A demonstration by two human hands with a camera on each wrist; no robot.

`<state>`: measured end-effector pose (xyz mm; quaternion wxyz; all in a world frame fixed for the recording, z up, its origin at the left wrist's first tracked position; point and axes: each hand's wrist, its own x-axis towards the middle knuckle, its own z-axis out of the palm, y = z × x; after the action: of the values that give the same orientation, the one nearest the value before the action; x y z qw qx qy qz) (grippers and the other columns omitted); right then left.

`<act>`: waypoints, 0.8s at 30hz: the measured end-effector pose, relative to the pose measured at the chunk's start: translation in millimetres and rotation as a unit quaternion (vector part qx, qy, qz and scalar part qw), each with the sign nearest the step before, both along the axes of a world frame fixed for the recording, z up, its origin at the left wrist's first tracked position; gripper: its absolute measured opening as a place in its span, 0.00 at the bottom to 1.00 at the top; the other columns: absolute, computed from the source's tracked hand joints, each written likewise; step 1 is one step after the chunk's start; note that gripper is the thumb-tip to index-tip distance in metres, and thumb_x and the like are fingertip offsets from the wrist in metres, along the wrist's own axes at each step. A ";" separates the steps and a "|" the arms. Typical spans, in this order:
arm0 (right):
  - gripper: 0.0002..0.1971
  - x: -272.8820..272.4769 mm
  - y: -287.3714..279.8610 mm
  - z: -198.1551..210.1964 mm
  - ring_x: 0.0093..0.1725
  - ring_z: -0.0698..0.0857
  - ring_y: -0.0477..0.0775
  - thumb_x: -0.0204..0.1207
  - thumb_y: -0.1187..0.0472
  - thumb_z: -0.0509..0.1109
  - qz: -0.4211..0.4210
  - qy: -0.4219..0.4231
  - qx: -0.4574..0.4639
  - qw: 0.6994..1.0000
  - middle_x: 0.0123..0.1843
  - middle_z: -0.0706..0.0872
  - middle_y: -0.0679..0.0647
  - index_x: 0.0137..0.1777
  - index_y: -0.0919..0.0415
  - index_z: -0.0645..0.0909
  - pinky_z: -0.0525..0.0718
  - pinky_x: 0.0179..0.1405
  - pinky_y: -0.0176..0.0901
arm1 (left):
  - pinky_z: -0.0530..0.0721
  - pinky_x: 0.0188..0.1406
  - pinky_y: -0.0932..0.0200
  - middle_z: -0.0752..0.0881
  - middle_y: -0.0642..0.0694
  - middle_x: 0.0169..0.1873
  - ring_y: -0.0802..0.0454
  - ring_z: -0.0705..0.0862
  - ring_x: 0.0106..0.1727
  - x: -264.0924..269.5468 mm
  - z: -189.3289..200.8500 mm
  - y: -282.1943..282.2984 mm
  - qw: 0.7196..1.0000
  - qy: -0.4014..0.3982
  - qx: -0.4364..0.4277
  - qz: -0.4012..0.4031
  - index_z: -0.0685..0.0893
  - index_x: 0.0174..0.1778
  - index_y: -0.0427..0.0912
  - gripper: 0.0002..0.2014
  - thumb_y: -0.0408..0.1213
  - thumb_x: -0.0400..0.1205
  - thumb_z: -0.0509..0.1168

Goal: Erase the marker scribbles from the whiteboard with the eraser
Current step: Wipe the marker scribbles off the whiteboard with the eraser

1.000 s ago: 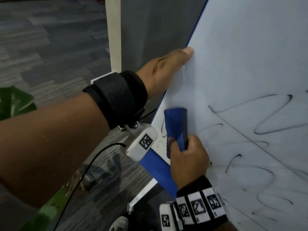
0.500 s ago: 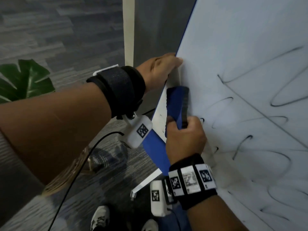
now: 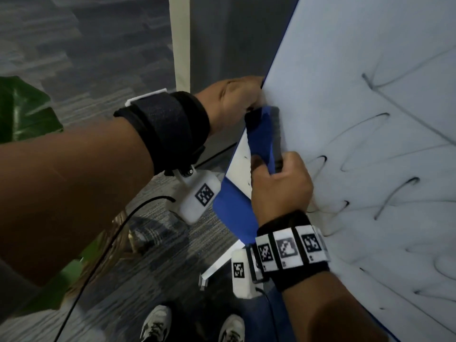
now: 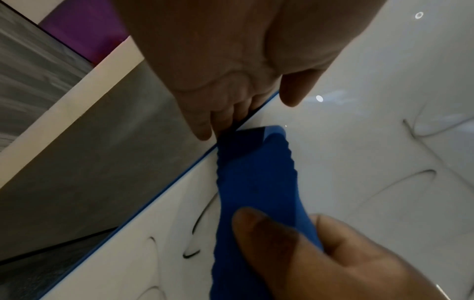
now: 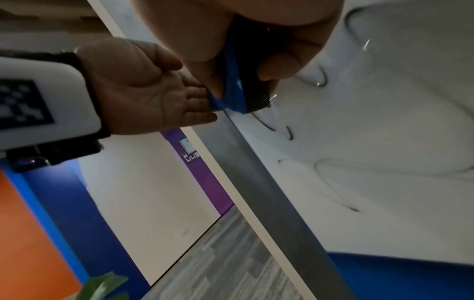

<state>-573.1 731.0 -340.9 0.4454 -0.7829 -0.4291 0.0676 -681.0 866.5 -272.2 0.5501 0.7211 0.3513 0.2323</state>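
The whiteboard point(image 3: 345, 70) stands tilted on the right, with black marker scribbles point(image 3: 385, 188) over its lower and right parts. My right hand point(image 3: 278, 188) grips the lower end of the blue eraser point(image 3: 262, 134), whose dark felt side presses flat on the board close to its left edge. In the left wrist view the eraser point(image 4: 256, 182) reaches up to my left hand point(image 4: 231, 71), thumb on the board's face and fingers behind the edge. Small marks point(image 4: 200, 221) remain left of the eraser. The right wrist view shows the eraser point(image 5: 238, 89) beside my left palm point(image 5: 143, 87).
A blue frame point(image 3: 234, 213) and a white stand leg point(image 3: 219, 262) lie below the board's corner. A white pillar point(image 3: 181, 40) and grey wall stand behind. Green plant leaves point(image 3: 22, 112) sit at the left, a black cable point(image 3: 98, 243) hangs over the carpet, and shoes point(image 3: 155, 327) show below.
My right hand slid the eraser up along the board's left edge until its top reached my left hand. The left hand kept its hold on the edge.
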 end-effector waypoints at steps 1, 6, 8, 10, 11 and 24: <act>0.17 1.0 -1.1 -6.5 0.35 0.79 0.55 0.72 0.48 0.76 -0.002 0.004 -0.010 1.000 0.33 0.80 0.49 0.36 0.55 0.72 0.75 0.33 0.45 | 0.80 0.65 0.29 0.83 0.27 0.54 0.30 0.81 0.55 0.3 -1.7 2.6 1.000 0.000 -0.002 -0.005 0.80 0.63 0.28 0.34 0.52 0.71 0.55; 0.16 22.1 -52.0 -77.4 0.43 0.82 0.59 0.76 0.46 0.73 -0.042 0.069 -0.205 0.976 0.38 0.80 0.51 0.39 0.54 0.71 0.71 0.37 0.45 | 0.80 0.72 0.51 0.83 0.31 0.61 0.41 0.84 0.59 1.4 -7.5 4.5 0.999 0.031 0.012 -0.033 0.79 0.60 0.32 0.31 0.54 0.72 0.54; 0.17 19.1 -50.2 -82.3 0.41 0.81 0.58 0.76 0.46 0.73 -0.040 0.060 -0.214 0.974 0.37 0.79 0.50 0.37 0.54 0.70 0.70 0.37 0.45 | 0.76 0.75 0.33 0.80 0.28 0.65 0.33 0.81 0.66 0.7 -10.7 3.3 0.999 0.009 -0.013 -0.036 0.78 0.64 0.30 0.34 0.55 0.72 0.54; 0.17 8.2 -32.9 -70.5 0.39 0.79 0.56 0.75 0.47 0.74 -0.017 0.035 -0.169 0.985 0.36 0.78 0.50 0.38 0.55 0.70 0.72 0.38 0.45 | 0.73 0.73 0.25 0.80 0.27 0.67 0.30 0.78 0.69 -0.2 -16.1 4.5 0.999 0.001 -0.006 -0.038 0.76 0.67 0.28 0.36 0.55 0.72 0.55; 0.17 2.3 -22.4 -62.0 0.38 0.79 0.56 0.74 0.48 0.74 -0.008 0.024 -0.128 0.991 0.37 0.80 0.51 0.38 0.56 0.72 0.74 0.38 0.45 | 0.73 0.72 0.24 0.80 0.27 0.66 0.30 0.78 0.69 -1.1 -18.2 5.5 0.999 0.002 0.004 -0.039 0.76 0.67 0.27 0.36 0.55 0.73 0.54; 0.17 -0.9 -25.4 -110.3 0.41 0.82 0.59 0.77 0.45 0.70 0.007 0.013 -0.184 0.983 0.42 0.81 0.56 0.44 0.60 0.75 0.83 0.40 0.49 | 0.78 0.68 0.34 0.82 0.39 0.56 0.44 0.81 0.58 -3.5 -11.0 -8.0 1.000 0.009 -0.002 -0.015 0.78 0.56 0.47 0.19 0.52 0.73 0.56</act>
<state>-574.0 705.5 -451.2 0.2988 -0.8476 -0.4087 0.1589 -684.5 858.5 -283.2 0.5515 0.7277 0.3457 0.2163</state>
